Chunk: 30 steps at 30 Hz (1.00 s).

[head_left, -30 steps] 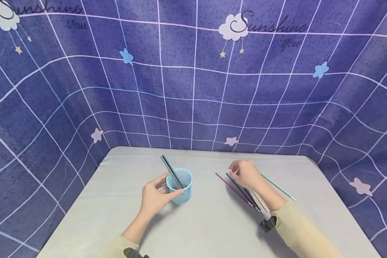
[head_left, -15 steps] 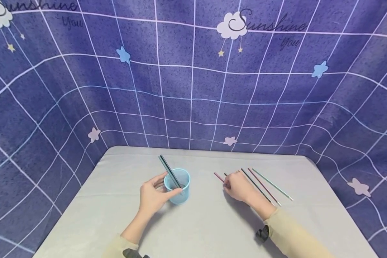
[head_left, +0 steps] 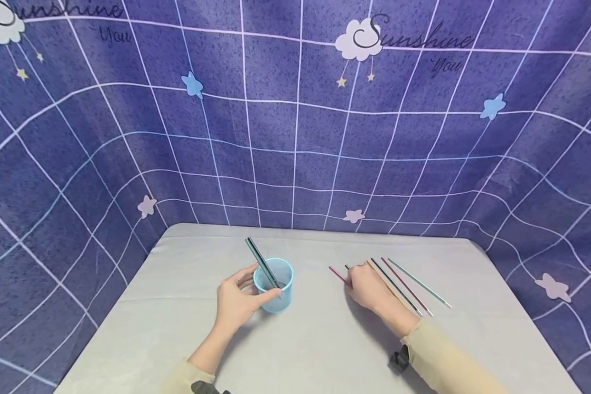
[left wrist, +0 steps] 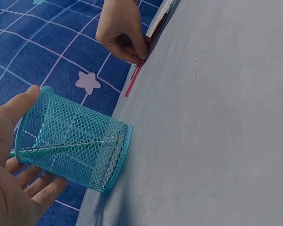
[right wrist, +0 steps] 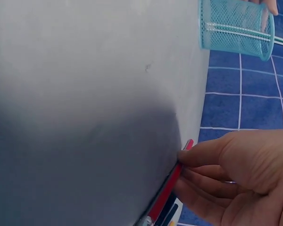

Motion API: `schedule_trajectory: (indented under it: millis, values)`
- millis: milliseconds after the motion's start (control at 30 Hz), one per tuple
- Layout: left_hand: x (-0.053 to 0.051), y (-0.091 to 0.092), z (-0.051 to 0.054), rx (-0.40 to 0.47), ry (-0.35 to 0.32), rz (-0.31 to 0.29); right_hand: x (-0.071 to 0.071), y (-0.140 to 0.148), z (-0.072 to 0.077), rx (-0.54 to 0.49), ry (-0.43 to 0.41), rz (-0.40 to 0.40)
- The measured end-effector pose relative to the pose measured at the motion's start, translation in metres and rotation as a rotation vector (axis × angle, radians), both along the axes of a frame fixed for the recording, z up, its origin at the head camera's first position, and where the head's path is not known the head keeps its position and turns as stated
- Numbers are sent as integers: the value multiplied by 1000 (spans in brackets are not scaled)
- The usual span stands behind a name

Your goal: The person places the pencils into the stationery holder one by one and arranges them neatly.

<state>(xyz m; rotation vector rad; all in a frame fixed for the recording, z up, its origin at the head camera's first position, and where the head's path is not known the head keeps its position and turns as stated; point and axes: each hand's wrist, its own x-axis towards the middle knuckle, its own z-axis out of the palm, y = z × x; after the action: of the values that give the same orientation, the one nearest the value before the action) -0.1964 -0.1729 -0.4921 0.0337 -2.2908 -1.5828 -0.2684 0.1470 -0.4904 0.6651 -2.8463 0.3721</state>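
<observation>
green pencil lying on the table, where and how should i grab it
Probably best pinched mid-shaft from straight above, across its length: the green pencil is thin, lies flat, and at that point a gap separates it from the neighbouring red pencil.

The garment has two matching sleeves in pale yellow-beige fabric, plain and matte in surface. The left sleeve point(head_left: 184, 377) shows only as a short section at the near edge of the head view. The right sleeve point(head_left: 450, 358) shows over a greater length, with soft, shallow folds. Each sleeve ends short of the wrist; the left hand point(head_left: 233, 301) and right hand point(head_left: 369, 287) are bare. A dark unit is worn near each sleeve end. The right unit point(head_left: 400, 359) is compact, near-black and irregular in outline (its finer details are too small to read). The left unit point(head_left: 206, 388) is likewise dark and partly cut off.
</observation>
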Motion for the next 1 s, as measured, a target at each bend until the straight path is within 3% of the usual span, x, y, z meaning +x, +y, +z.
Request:
schedule_trajectory:
  millis: [167, 333, 500, 633, 833, 1000]
  values:
    - [0, 0, 2, 2, -9, -1, -4, 3, 7, -6, -46, 20]
    - [0, 0, 2, -9, -15, 1, -14, 5, 22, -86, -64, 36]
    - [0, 0, 2, -21, -17, -3, -26, 0, 48, -242, -76, 53]
    - [0, 0, 1, -16, -15, -9, -29, -9, 73, -354, -27, 51]
    - [-1, 0, 0, 8, -13, -15, -24, -31, 108, -521, 58, 75]
    - [-2, -2, 0, -7, -16, -18, -18, -56, 126, -675, 42, 141]
